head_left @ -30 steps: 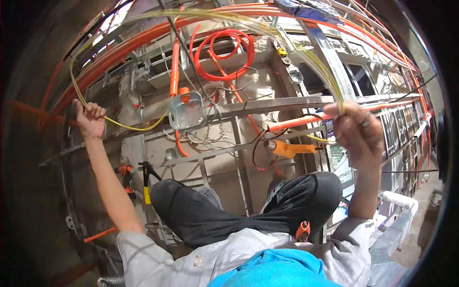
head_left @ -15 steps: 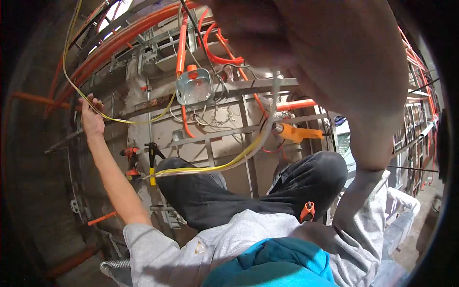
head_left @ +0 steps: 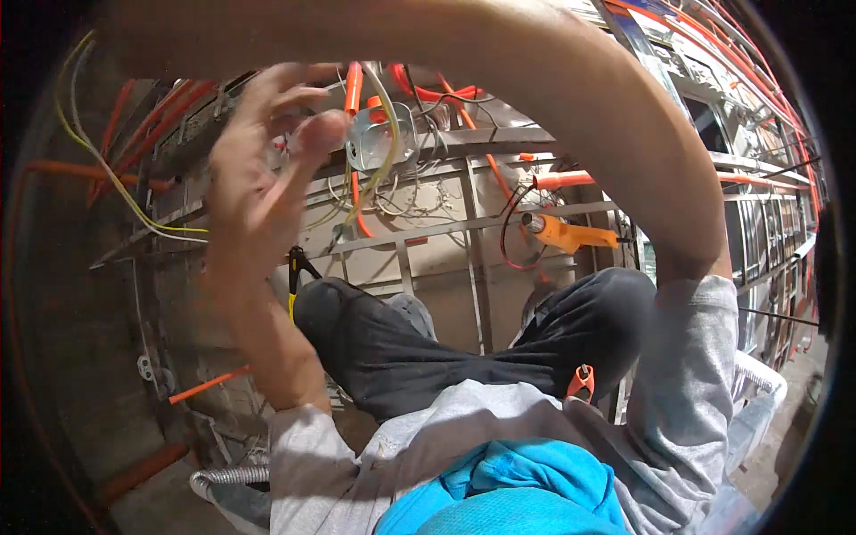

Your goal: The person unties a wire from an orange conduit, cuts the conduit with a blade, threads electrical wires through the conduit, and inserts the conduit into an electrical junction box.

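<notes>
Gently mind the slack in the yellow and white wires (head_left: 134, 203), hanging at far left from near the right hand (head_left: 143, 45) and running out of sight behind the wrist of the left hand (head_left: 263, 169). Note the left hand blurred, just left of the galvanised junction box (head_left: 364, 147), with thumb parted from loosely curled fingers and with nothing visible between. Cannot tell the right hand's grip: too dark and smeared at upper left. Better, arguably, to keep both strands side by side, take up slack in short lengths and avoid kinks. Also watch the pale yellow wire (head_left: 394, 134) crossing in front of the box; keep clear of box edges and metal framing rails (head_left: 526, 135), likely snag points.
</notes>
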`<state>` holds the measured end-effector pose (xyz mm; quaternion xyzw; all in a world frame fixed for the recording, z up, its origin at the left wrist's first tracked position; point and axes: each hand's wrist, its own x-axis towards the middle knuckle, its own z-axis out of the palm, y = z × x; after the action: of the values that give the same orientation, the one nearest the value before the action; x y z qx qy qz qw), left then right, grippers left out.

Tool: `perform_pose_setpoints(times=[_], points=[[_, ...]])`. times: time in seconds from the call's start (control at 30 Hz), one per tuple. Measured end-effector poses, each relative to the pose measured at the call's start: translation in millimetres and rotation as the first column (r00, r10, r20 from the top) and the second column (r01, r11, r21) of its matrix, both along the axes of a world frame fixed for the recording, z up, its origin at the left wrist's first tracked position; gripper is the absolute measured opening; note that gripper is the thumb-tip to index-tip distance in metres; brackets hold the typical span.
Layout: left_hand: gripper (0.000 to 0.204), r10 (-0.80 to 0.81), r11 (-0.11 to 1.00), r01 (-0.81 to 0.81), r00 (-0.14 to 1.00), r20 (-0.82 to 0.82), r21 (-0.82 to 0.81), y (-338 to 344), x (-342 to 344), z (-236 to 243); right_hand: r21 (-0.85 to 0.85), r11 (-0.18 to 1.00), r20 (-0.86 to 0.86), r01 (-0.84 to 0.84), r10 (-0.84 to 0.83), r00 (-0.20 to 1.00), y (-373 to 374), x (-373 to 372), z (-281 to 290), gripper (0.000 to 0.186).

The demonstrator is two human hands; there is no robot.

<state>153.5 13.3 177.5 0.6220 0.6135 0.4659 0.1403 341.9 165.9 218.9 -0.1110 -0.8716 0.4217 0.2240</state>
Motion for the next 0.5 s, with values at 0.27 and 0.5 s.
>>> perform_pose_setpoints(times=[0.27,0.5], points=[[0.013,-0.033,0.998,0.034,0.999,-0.004,0.054,47.9,1.6,-1.6,0.054,0.996,0.003,-0.074,0.074,0.997,-3.7,-18.1,-1.3,0.027],[0.012,-0.013,0.893,-0.146,0.937,0.348,0.425,82.5,-44.8,-8.2,0.110,0.993,-0.037,-0.034,0.038,0.999,14.6,-24.2,2.6,0.027]])
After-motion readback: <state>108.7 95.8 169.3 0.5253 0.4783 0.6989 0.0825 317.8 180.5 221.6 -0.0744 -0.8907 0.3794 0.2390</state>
